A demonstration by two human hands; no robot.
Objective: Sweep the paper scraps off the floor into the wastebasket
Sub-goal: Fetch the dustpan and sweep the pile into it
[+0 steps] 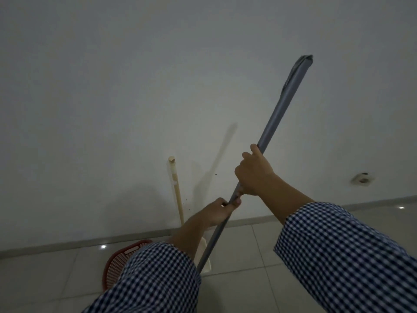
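Observation:
A long grey broom handle (pixel 279 111) slants from upper right down to the floor, its head hidden behind my left sleeve. My right hand (pixel 253 171) grips the handle high up. My left hand (pixel 217 211) grips it just below, the two hands almost touching. A red mesh wastebasket (pixel 117 260) stands on the floor by the wall, partly covered by my left checked sleeve. A white sheet-like object (pixel 204 251), perhaps a dustpan or paper, lies by the handle's lower end. No paper scraps show.
A wooden stick (pixel 176 188) leans against the white wall behind my left hand. Light grey floor tiles (pixel 248 290) meet a grey baseboard (pixel 79 241). A round wall fitting (pixel 362 178) sits low at the right.

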